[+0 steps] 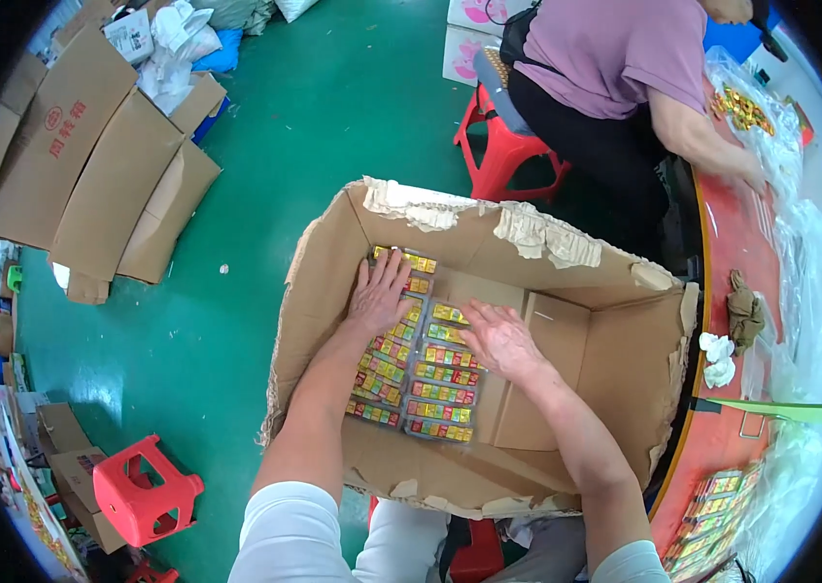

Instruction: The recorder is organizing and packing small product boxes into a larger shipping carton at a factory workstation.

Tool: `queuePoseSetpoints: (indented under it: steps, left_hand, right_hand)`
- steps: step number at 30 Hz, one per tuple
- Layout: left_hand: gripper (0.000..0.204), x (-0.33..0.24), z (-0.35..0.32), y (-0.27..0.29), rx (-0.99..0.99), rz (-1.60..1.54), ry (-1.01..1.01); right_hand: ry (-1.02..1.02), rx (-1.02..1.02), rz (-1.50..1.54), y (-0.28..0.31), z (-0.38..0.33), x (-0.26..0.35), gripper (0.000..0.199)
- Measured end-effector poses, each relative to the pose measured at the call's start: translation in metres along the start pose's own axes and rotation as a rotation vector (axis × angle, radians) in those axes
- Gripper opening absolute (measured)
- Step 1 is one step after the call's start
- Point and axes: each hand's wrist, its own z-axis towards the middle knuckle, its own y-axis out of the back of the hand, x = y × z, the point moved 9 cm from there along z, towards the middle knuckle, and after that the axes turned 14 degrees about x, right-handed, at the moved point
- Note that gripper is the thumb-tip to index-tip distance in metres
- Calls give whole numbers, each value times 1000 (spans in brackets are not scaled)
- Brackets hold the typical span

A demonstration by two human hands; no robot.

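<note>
A big open cardboard box [630, 330] with torn, ragged rims stands before me. Inside, along its left part, small colourful packs in clear plastic trays lie in two columns: a left column [380, 367] against the wall and a right column [443, 379] beside it. My left hand [379, 293] lies open over the upper part of the left column, its fingers spread on the packs. At the upper right edge of the other column is my right hand [500, 338], with its fingers stretched out and touching the packs. Both palms are hidden from view.
Close on the right runs a red table [736, 253] with plastic film and more colourful packs [714, 510]. A person in a purple shirt [615, 49] sits there on a red stool [503, 155]. Flattened cartons [66, 146] lean at left, above another red stool [149, 491].
</note>
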Motion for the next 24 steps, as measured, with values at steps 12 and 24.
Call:
queuePoseSetpoints:
  steps: [12, 24]
  left_hand:
    - [75, -1, 11, -17, 139, -8, 109]
    - [78, -4, -2, -16, 238, -52, 135]
  right_hand:
    - [-26, -10, -109, 33, -88, 20, 39]
    - [-3, -81, -230, 81, -180, 72, 43]
